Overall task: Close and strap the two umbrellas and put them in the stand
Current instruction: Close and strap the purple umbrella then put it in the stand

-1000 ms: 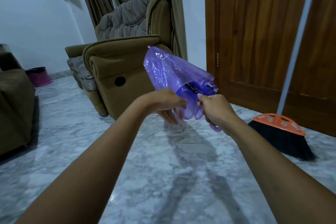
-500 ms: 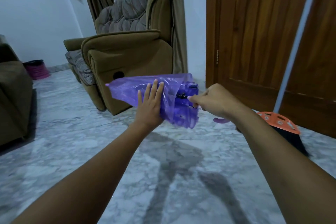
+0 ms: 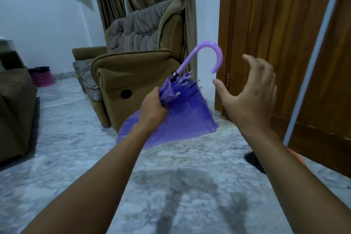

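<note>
Umbrella (image 3: pixel 182 118) flipped over now! Half a second ago it lay sideways, tip left; now the purple hooked handle (image 3: pixel 205 57) points up and the folded canopy hangs down in mid-air before the armchair (image 3: pixel 133 66). Left hand (image 3: pixel 152 110) grips the gathered canopy near the ribs. Right hand (image 3: pixel 247 99) has let go, fingers spread, beside the hook.

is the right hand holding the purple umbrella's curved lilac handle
No, the right hand is open beside the curved lilac handle; only the left hand grips the purple umbrella.
</note>
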